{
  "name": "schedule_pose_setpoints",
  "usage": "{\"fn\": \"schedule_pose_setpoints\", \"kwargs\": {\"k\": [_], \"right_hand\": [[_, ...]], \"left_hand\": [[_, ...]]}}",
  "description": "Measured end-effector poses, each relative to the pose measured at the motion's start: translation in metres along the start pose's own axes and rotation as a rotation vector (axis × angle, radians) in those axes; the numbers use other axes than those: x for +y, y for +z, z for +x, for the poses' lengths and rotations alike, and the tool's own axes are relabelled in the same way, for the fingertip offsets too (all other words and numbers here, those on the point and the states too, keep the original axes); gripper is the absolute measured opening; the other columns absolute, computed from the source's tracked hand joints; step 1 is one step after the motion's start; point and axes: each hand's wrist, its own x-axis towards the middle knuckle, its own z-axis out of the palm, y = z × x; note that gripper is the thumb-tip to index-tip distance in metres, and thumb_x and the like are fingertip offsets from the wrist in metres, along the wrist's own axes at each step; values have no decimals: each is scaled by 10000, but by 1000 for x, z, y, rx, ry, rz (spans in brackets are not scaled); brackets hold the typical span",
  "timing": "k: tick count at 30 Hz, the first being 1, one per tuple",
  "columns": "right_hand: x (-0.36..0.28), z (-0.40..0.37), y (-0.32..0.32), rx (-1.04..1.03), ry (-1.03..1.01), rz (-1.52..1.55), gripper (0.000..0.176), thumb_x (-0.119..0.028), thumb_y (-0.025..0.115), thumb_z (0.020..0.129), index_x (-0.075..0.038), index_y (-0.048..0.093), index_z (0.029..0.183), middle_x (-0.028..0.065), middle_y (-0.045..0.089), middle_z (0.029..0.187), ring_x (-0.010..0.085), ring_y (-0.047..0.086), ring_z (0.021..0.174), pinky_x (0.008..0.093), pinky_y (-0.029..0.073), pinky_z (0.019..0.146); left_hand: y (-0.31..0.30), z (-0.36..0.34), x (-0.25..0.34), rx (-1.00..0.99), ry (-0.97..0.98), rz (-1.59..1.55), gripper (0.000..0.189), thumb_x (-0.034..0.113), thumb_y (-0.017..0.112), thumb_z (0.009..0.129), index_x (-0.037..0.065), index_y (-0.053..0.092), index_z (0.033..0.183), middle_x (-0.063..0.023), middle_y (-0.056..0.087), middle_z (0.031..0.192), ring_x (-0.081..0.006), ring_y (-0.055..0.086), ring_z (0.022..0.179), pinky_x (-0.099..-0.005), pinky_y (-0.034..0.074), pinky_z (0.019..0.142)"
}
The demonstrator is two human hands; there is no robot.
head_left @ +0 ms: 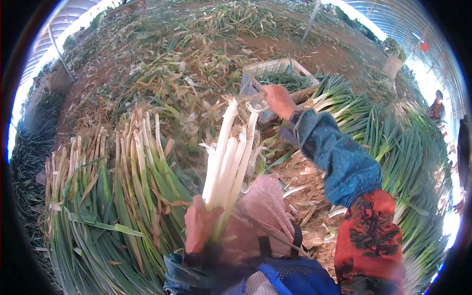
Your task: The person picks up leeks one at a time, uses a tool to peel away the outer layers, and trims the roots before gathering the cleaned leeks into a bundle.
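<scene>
Lap: a pink cloth [268, 211] and a blue pouch [295, 278] lie closest to the camera.
Left hand: the left hand [199, 226] is closed round the lower end of a bunch of white stalks [228, 157], held upright just above the cloth.
Right hand: the right hand [278, 100] is stretched forward, its fingers pinching a small clear ring [257, 104]; what the ring is cannot be told.
Done: the stalks in the bunch look stripped clean; no tie shows around them.
Left to do: the left heap [137, 187] carries dry brown outer leaves, and the right heap [393, 142] is large, so most of the work seems to be ahead.
Edges: the white crate [275, 66] stands just behind the right hand; the heaps hem in both sides.
Open room: a strip of husk litter [305, 196] runs between the heaps; another person [435, 105] is well apart.
</scene>
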Motion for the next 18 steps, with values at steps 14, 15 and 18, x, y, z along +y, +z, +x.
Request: {"fn": "schedule_pose_setpoints", "kwargs": {"k": [14,15,18], "right_hand": [[57,117,-71,33,-46,-486,191,-190,534,833,-81,678,772,183,651,775,345,639,721,447,508,636],[38,115,-76,-216,-57,-408,233,-252,625,795,-149,672,999,130,634,850,251,634,769,386,524,701],[-53,60,-66,-416,-127,66,381,-357,631,825,-146,608,1141,135,636,988,244,634,866,347,500,773]], "left_hand": [[2,1,-4,14,27,-1,472,319,709,676,-26,505,926,-272,607,852,-428,586,823,-463,455,722],[2,2,-2,15,15,16,468,317,709,677,-26,504,921,-273,607,853,-429,586,823,-464,455,722],[0,6,3,-3,6,30,463,314,713,679,-26,499,911,-276,605,860,-431,585,829,-464,457,725]]}}
